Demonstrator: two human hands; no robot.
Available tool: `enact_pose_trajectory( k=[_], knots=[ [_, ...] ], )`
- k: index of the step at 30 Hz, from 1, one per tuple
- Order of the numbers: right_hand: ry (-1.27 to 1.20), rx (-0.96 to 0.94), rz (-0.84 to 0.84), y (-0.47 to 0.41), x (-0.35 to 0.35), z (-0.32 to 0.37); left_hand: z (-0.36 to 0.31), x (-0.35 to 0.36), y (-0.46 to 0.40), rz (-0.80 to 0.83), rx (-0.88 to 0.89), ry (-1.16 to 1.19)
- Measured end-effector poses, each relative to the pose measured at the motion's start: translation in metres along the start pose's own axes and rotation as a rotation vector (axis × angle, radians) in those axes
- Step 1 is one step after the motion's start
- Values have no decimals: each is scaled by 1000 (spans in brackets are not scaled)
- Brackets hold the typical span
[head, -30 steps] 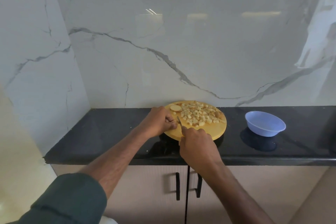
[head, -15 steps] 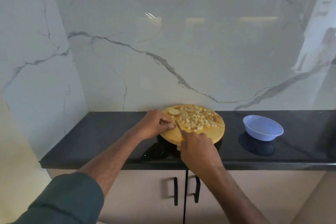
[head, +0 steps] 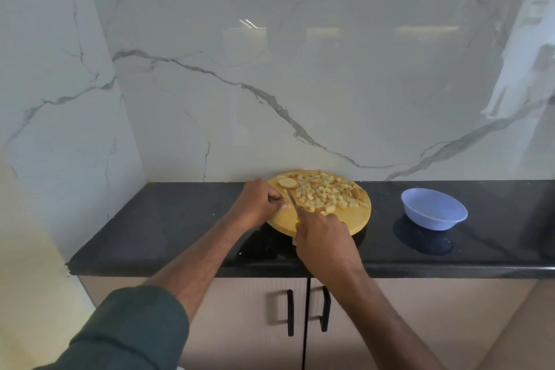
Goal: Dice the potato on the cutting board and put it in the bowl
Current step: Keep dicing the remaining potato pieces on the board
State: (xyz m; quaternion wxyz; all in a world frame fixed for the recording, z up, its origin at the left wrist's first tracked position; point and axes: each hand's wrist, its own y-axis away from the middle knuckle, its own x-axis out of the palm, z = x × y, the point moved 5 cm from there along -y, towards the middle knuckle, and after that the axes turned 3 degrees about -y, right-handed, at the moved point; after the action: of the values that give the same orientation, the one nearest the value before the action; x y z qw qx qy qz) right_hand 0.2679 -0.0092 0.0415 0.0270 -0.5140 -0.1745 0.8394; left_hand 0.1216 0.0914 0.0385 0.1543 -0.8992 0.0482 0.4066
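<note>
Your right hand [head: 326, 237] grips the knife [head: 292, 201]; left fingers [head: 277, 203] pinch a small, wet, slippery potato piece, hidden from view.

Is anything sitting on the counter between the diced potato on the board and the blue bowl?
Nothing visible does. The diced potato lies on the round cutting board, and only bare black counter separates the board from the blue bowl to its right. The bowl looks empty.

Both hands [head: 260, 201] [head: 322, 233] curled, seemingly gripping, arms extended.
</note>
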Motion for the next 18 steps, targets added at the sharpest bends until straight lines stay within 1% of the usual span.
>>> enact_pose_trajectory(
  k=[3, 9, 14, 18],
  knots=[
    [2, -38, 8, -5, 1, 2, -2, -3, -2, 8, -3, -27],
    [7, -41, 22, -10, 7, 1, -2, -4, -5, 25, 12, -72],
    [-27, -35, 6, -14, 11, 1, -2, -6, -6, -3, 46, -98],
    [18, -64, 31, -16, 11, 3, 0, -4, -6, -10, 43, -78]
  ],
)
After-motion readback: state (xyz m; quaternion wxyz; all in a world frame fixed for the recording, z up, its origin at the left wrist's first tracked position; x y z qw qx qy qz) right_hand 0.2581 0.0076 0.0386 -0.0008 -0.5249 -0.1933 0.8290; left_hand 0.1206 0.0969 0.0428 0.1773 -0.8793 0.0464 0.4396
